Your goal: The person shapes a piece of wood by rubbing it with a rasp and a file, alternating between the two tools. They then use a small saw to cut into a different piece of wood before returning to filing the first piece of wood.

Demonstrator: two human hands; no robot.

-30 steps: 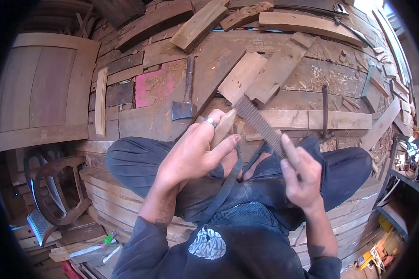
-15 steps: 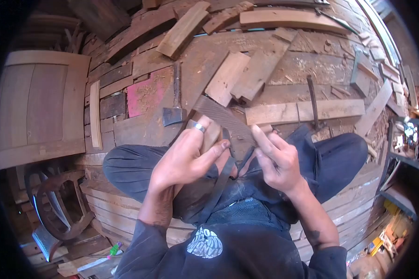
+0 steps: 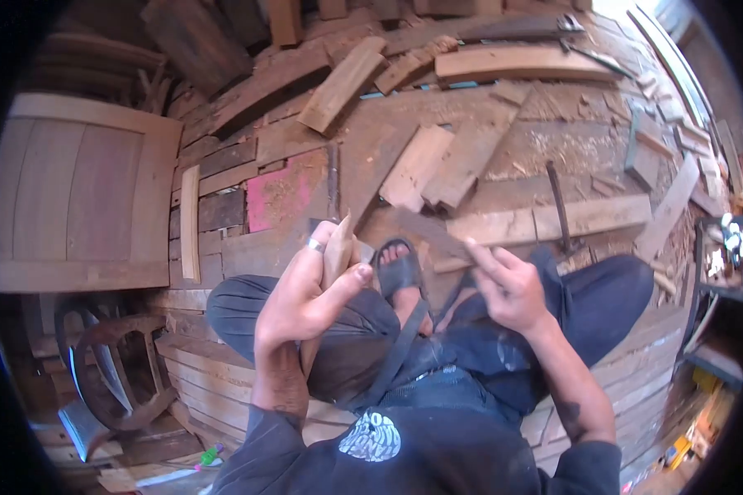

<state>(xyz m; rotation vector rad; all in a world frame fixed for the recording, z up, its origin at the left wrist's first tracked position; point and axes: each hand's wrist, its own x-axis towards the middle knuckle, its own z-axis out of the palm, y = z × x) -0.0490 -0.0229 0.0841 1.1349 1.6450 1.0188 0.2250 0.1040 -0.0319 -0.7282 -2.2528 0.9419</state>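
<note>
My left hand (image 3: 295, 301) is wrapped round a narrow, shaped piece of wood (image 3: 338, 252), its tip pointing up past my fingers. A ring shows on one finger. In my right hand (image 3: 512, 290) is a flat, dark rasp (image 3: 429, 231), gripped at its near end and reaching up and to the left. A gap separates the rasp from the wood piece. Below and between them is a sandalled foot (image 3: 399, 268). Just beyond my left hand a tool handle (image 3: 333, 177) lies on the boards, its head mostly hidden.
Beyond my legs lie two short wood blocks (image 3: 418, 167) (image 3: 480, 157) and a long pale board (image 3: 590, 216). A dark long-handled tool (image 3: 558, 202) rests across that board. A panelled wooden door (image 3: 82, 194) stands at left, above a curved wooden frame (image 3: 111, 371). Shavings litter the floor.
The rasp has come away from the wood piece and now sits apart. My left hand has shifted left and turned the wood more upright. My right hand has moved slightly right.
</note>
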